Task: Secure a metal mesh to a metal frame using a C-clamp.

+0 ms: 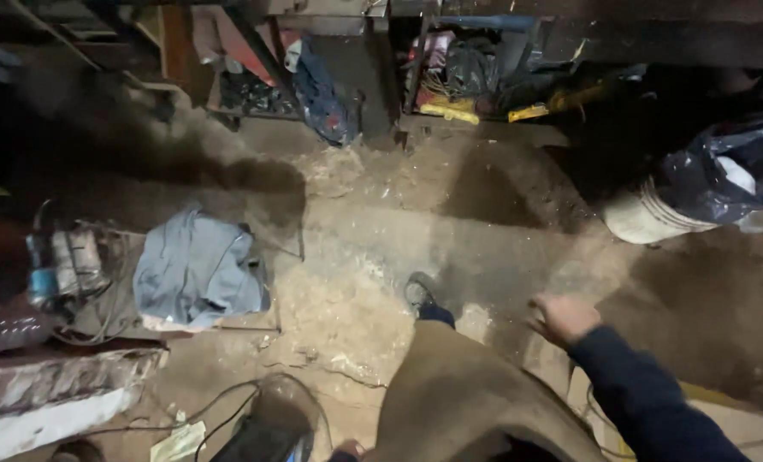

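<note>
The right hand (563, 318) hung curled into a loose fist, empty, at lower right of the frame. The nearest thing, a grey shoe (419, 293), stood on the dusty floor (373, 222) to its left, apart.

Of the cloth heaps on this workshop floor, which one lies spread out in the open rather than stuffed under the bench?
The pale blue-grey cloth at left, lying loose on the dusty floor. The darker blue cloth hangs bunched among the clutter under the bench.
</note>
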